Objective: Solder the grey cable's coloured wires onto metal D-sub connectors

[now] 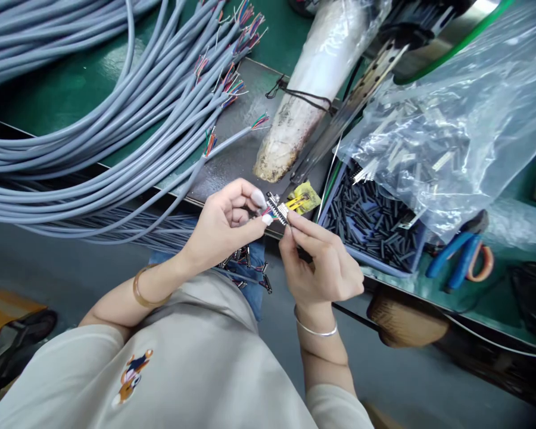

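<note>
My left hand (227, 220) is closed, with thumb and index finger pinching thin coloured wires (268, 213) right at a connector. That small metal multi-pin connector (277, 208) sits tilted between my two hands. Its lower right end is gripped by the thumb and index finger of my right hand (319, 256). Just behind the connector, a crumpled yellow piece (310, 196) lies at the bench edge. Below my left hand, several wired connectors (245, 259) hang in front of my lap, partly hidden by the hand.
Many grey cables (138, 149) with stripped, coloured ends cover the bench at left. A plastic-wrapped white roll (312, 71) stands ahead. At right are a blue bin (417, 253) of small black parts, a clear bag (482, 131) of metal pieces, and blue-handled pliers (462, 259).
</note>
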